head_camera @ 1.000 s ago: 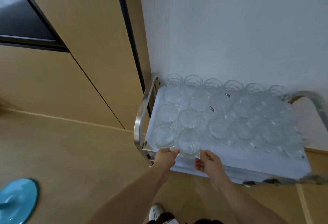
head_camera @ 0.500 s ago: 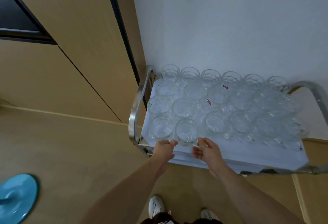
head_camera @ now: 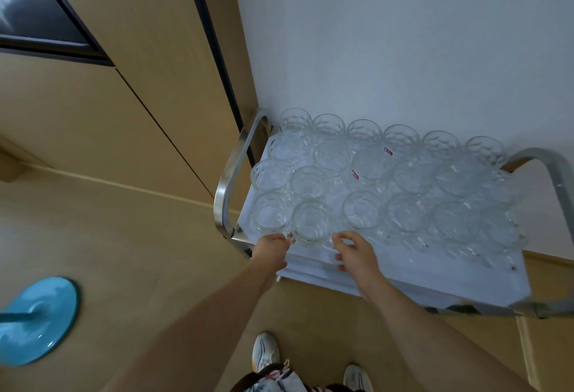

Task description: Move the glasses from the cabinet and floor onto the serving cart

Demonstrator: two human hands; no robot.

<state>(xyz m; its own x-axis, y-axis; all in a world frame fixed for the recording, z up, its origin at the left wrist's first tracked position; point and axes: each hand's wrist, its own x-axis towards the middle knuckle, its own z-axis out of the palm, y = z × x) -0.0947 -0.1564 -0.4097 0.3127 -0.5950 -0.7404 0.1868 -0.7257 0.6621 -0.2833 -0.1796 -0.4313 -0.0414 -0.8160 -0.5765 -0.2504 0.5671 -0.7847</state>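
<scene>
Looking down, I see the serving cart (head_camera: 403, 283) against the wall, its white top crowded with rows of clear glasses (head_camera: 400, 180); only a bare strip runs along the near edge. My left hand (head_camera: 269, 250) curls against the front glass (head_camera: 310, 225). My right hand (head_camera: 354, 253) hovers beside it, fingers loosely bent, gripping nothing.

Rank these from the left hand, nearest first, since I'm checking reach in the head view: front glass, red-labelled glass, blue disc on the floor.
1. Front glass, at the left hand's fingers.
2. Red-labelled glass, mid-cart, farther back.
3. Blue disc, far left on the floor.
</scene>
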